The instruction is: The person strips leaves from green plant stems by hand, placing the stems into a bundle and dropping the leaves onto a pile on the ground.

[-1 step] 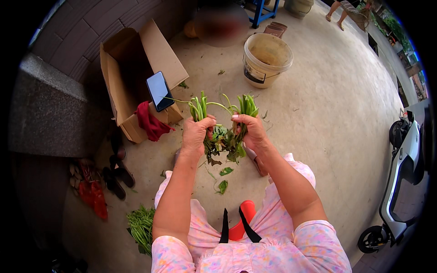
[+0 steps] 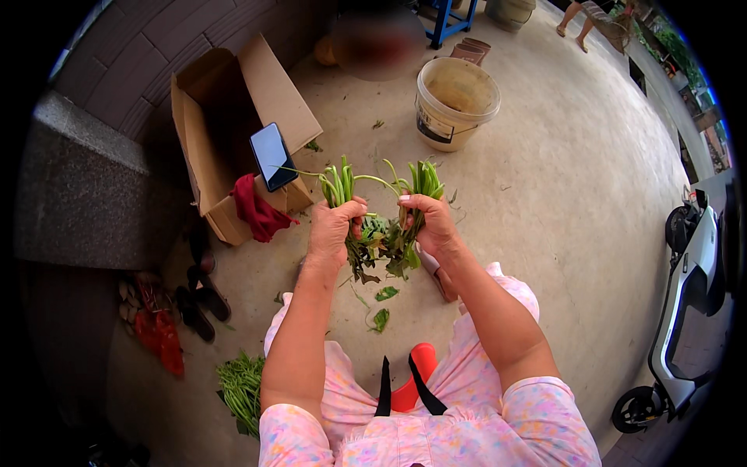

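My left hand [image 2: 342, 226] is closed round a bunch of leafy green stems [image 2: 336, 180], cut ends up and dark leaves hanging below. My right hand [image 2: 430, 222] grips a second bunch [image 2: 426, 179] just to the right, thumb across it. A few thin stems stretch between the bunches, and their leaves meet underneath. Loose leaves [image 2: 381, 317] lie on the concrete floor below my hands. A pile of green stems [image 2: 241, 389] lies beside my left leg.
An open cardboard box [image 2: 194, 156] carries a phone [image 2: 268, 152] and red cloth [image 2: 261, 214]. Also around: a plastic bucket [image 2: 455, 124], sandals [image 2: 194, 315], a red bag [image 2: 159, 342], a scooter [image 2: 669, 327], a blue stand [image 2: 440, 27], another person's legs [image 2: 577, 35] at upper right.
Both bunches have shifted very slightly, the right one a touch to the right; my grip on each is the same.
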The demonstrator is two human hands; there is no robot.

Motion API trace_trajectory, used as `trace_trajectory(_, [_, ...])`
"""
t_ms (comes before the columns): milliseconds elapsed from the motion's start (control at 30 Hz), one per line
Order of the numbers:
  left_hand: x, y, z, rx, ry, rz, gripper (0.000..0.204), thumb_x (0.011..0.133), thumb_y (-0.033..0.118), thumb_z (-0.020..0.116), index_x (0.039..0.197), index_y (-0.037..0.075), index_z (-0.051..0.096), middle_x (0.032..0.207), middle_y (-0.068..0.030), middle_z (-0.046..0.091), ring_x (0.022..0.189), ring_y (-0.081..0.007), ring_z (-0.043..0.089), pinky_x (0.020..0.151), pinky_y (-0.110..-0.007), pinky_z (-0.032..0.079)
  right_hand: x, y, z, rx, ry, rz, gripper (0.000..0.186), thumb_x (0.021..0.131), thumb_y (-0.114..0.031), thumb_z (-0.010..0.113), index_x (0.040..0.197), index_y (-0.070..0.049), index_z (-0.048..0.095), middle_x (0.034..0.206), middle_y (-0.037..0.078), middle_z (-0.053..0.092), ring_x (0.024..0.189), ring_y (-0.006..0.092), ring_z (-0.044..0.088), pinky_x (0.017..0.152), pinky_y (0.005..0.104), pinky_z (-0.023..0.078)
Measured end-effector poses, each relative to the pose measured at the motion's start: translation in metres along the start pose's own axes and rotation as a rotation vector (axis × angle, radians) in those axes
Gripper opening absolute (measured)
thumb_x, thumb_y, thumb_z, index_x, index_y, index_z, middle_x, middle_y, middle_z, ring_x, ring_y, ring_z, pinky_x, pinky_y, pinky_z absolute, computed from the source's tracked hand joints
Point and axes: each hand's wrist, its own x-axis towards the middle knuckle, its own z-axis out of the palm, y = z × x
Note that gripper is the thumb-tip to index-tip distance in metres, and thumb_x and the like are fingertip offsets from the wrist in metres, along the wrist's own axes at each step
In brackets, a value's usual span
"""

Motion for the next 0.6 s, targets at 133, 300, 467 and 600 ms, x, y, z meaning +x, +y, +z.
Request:
trace_trajectory(133, [0.002,0.006,-0.010,-0.121,0.113,-0.035,0.007,0.065,0.004,0.056,0.071,0.000,0.057,0.052,-0.0029,0.047,0.042,-0.0120,0.043,0.040,-0.026,0.035,0.005,-0.003,-0.007,0.066,-0.004,0.007,0.008,0.071,-0.006,0.057,0.078,-0.004,0.055,0.064,0.001,0.053,0.051,0.0094,0.043,0.048,0.0232,0.036])
trace_trajectory(300, [0.001,0.007,-0.004,-0.155,0.078,-0.004,0.007,0.068,0.005,0.061,0.073,0.002,0.056,0.053,-0.0017,0.046,0.042,-0.0119,0.043,0.041,-0.027,0.036,-0.003,-0.006,0.001,-0.074,-0.120,0.036,0.010,0.070,-0.005,0.060,0.079,-0.004,0.056,0.065,0.001,0.053,0.051,0.0088,0.046,0.046,0.0220,0.036])
trace_trajectory(467, [0.003,0.002,0.000,-0.262,0.064,-0.001,0.011,0.071,0.007,0.063,0.079,0.003,0.058,0.056,-0.0018,0.046,0.046,-0.0126,0.044,0.045,-0.028,0.036,-0.008,0.000,0.008,-0.126,-0.148,0.113,0.009,0.070,-0.007,0.062,0.077,-0.003,0.058,0.063,0.000,0.053,0.050,0.0078,0.046,0.045,0.0210,0.034])
trace_trajectory(600, [0.004,0.002,-0.002,-0.287,0.075,0.001,0.013,0.071,0.007,0.063,0.081,0.002,0.058,0.057,-0.0018,0.046,0.047,-0.0131,0.043,0.046,-0.029,0.036,-0.005,0.001,0.006,-0.144,-0.137,0.122,0.007,0.072,-0.007,0.059,0.077,-0.003,0.058,0.064,0.003,0.056,0.050,0.0088,0.046,0.044,0.0206,0.034])
